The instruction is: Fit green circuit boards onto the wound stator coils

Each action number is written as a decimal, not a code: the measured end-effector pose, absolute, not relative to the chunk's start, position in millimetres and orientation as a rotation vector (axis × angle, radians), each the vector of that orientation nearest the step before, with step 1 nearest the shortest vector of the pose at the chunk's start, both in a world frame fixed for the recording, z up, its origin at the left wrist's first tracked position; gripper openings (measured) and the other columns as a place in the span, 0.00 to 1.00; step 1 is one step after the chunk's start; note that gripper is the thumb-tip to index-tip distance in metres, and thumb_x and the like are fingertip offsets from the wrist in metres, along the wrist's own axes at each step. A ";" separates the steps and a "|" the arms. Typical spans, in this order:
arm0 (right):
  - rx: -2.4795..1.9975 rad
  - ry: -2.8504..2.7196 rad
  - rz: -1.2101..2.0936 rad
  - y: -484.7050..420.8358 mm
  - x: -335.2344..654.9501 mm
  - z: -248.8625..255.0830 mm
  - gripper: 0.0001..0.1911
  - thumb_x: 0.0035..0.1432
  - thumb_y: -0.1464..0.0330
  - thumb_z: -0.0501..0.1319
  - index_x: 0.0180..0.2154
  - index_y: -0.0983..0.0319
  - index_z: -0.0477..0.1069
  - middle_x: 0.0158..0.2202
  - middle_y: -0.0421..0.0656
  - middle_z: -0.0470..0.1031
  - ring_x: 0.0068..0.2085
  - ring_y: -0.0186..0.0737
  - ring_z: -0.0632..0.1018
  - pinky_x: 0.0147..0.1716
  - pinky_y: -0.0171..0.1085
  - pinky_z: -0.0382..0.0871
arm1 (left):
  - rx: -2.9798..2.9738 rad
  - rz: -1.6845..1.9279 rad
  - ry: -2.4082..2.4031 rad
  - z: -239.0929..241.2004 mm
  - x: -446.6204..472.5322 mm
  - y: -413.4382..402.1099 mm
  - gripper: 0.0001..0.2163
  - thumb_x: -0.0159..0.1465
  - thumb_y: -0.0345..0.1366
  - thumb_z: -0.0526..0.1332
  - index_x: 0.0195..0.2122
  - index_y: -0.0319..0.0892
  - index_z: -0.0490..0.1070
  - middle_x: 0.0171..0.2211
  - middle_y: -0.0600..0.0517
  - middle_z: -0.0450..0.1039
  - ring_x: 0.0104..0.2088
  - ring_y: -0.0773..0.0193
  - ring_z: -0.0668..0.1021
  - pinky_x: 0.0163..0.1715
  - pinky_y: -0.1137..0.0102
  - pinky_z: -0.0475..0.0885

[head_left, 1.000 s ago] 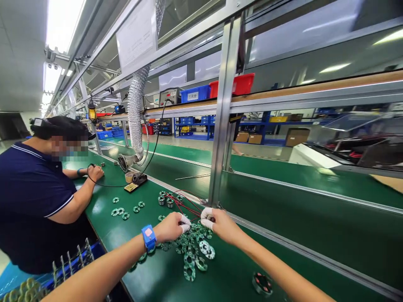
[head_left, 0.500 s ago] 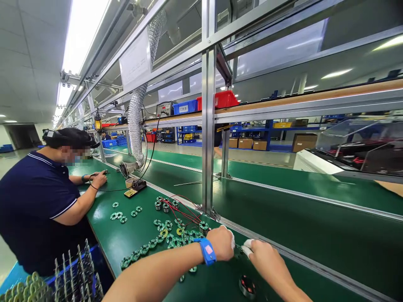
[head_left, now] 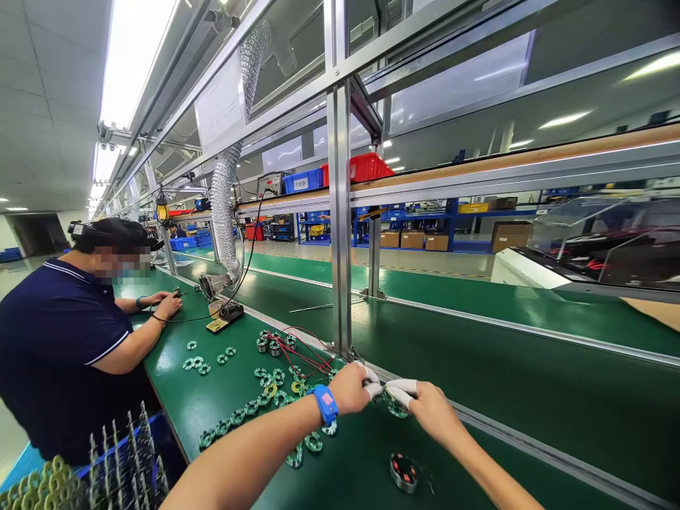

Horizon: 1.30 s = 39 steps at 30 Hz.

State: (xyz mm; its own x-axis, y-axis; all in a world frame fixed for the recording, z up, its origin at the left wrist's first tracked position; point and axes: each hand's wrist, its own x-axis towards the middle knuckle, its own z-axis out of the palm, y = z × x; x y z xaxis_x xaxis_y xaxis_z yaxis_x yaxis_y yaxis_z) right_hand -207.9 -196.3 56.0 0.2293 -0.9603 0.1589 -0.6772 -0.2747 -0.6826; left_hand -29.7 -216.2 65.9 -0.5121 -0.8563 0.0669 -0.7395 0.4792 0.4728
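My left hand (head_left: 351,388), with a blue band on its wrist, is closed in a pinch; white covers wrap its fingertips, and what lies between them is mostly hidden. Close by on the right, my right hand (head_left: 431,412) also has white-covered fingertips, pinched at a green ring-shaped circuit board (head_left: 397,408). The two hands' fingertips almost meet over the green bench. Below them sits a round metal motor part (head_left: 403,473) with red spots inside and thin wires beside it. Many loose ring boards (head_left: 313,442) lie around and left of my left forearm.
Metal ring parts with red wires (head_left: 275,347) stand behind the boards. A soldering iron stand (head_left: 225,316) is farther left, below a silver duct hose (head_left: 223,212). An aluminium post (head_left: 340,212) rises behind my hands. A co-worker (head_left: 64,333) sits at left, beside a rack of boards (head_left: 125,460).
Both hands have risen slightly and come closer together. A green ring board now shows under my right fingertips. The view has shifted a little to the right.
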 end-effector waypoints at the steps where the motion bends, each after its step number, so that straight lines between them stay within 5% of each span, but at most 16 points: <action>1: -2.036 1.539 -0.780 -195.5 -207.1 58.0 0.21 0.50 0.56 0.50 0.23 0.61 0.75 0.22 0.41 0.74 0.26 0.42 0.72 0.27 0.36 0.64 | 1.384 -0.567 -2.409 65.3 -27.4 -216.1 0.12 0.62 0.35 0.56 0.43 0.38 0.75 0.42 0.46 0.75 0.43 0.61 0.74 0.45 0.71 0.68; 8: -2.114 1.883 -0.546 -194.3 -183.5 49.6 0.18 0.52 0.69 0.49 0.27 0.61 0.78 0.30 0.50 0.79 0.37 0.53 0.77 0.35 0.41 0.64 | 1.670 -0.618 -2.249 50.1 -23.4 -214.7 0.12 0.58 0.32 0.57 0.40 0.37 0.77 0.41 0.41 0.77 0.41 0.53 0.76 0.42 0.64 0.69; 13: -2.044 1.842 -0.580 -203.8 -184.1 36.0 0.19 0.53 0.63 0.53 0.40 0.60 0.78 0.41 0.51 0.78 0.43 0.56 0.76 0.38 0.44 0.66 | 1.576 -0.727 -2.247 44.0 -19.4 -219.9 0.12 0.58 0.35 0.59 0.40 0.39 0.78 0.38 0.46 0.78 0.39 0.58 0.76 0.41 0.69 0.69; 19: -2.032 1.525 -0.701 -215.8 -182.8 41.4 0.17 0.47 0.60 0.53 0.25 0.62 0.78 0.24 0.42 0.77 0.30 0.44 0.75 0.29 0.36 0.66 | 1.362 -0.877 -2.217 37.5 -10.1 -227.7 0.11 0.60 0.33 0.58 0.39 0.37 0.77 0.35 0.51 0.79 0.35 0.65 0.76 0.36 0.75 0.69; 25: -1.944 1.616 -0.791 -217.5 -189.7 41.6 0.21 0.49 0.60 0.50 0.31 0.65 0.78 0.27 0.45 0.77 0.25 0.42 0.74 0.27 0.37 0.66 | 1.362 -0.902 -2.157 25.7 10.9 -232.2 0.09 0.61 0.30 0.55 0.33 0.35 0.75 0.31 0.51 0.77 0.34 0.66 0.75 0.35 0.73 0.69; 32: -2.127 1.787 -0.574 -206.6 -173.8 43.6 0.15 0.52 0.67 0.54 0.19 0.62 0.74 0.22 0.47 0.75 0.30 0.46 0.75 0.30 0.38 0.61 | 1.519 -0.802 -2.170 21.9 6.7 -227.3 0.06 0.60 0.33 0.60 0.32 0.36 0.74 0.33 0.49 0.76 0.37 0.63 0.76 0.40 0.65 0.70; 35: -2.121 1.889 -0.493 -204.8 -170.0 42.3 0.15 0.53 0.68 0.53 0.24 0.62 0.77 0.27 0.51 0.78 0.34 0.50 0.76 0.31 0.39 0.61 | 1.554 -0.781 -2.196 24.3 1.3 -223.7 0.06 0.59 0.33 0.61 0.33 0.36 0.74 0.34 0.48 0.77 0.37 0.62 0.76 0.42 0.64 0.70; 39: -2.166 1.755 -0.441 -208.1 -174.9 43.7 0.15 0.57 0.65 0.53 0.34 0.55 0.79 0.37 0.42 0.80 0.40 0.45 0.77 0.34 0.34 0.63 | 1.489 -0.752 -2.244 29.6 -3.3 -221.5 0.08 0.61 0.33 0.59 0.37 0.37 0.76 0.38 0.48 0.77 0.41 0.63 0.76 0.44 0.68 0.69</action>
